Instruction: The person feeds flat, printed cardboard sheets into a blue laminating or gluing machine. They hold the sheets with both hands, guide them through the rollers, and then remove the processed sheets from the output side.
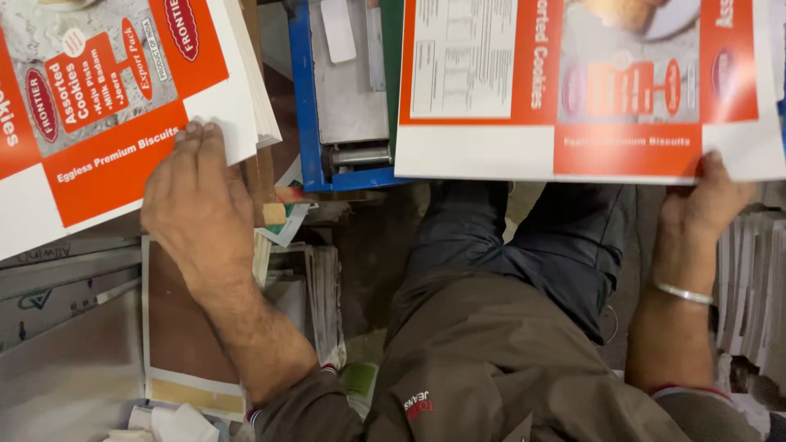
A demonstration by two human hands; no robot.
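Orange-and-white printed cardboard sheets, flat unfolded carton blanks, lie at both sides of the view. The left stack of printed carton blanks (106,106) sits at the upper left, its white lower corner pointing toward the middle. The left hand (201,205) lies flat on that corner, palm down, fingers together and stretched out, fingertips on the white margin; it presses rather than grips, with nothing closed inside it.

The right printed carton blank (585,90) spreads across the upper right, resting on a blue metal machine frame (299,98) with a grey plate and a small steel roller (360,155) between the two sheets. The right hand (704,200) holds this sheet at its lower right edge: the thumb shows on top of the white border and the fingers are hidden beneath, so it is pinched on the sheet. A thin silver bangle (684,293) circles the right wrist.

The two hands are well apart, one on each sheet. Below them are the person's brown jacket (491,360) and dark trousers (557,237). A pile of white sheet edges (749,278) stands at the far right, and brown and grey boards (176,327) lie at the lower left, under the left forearm.
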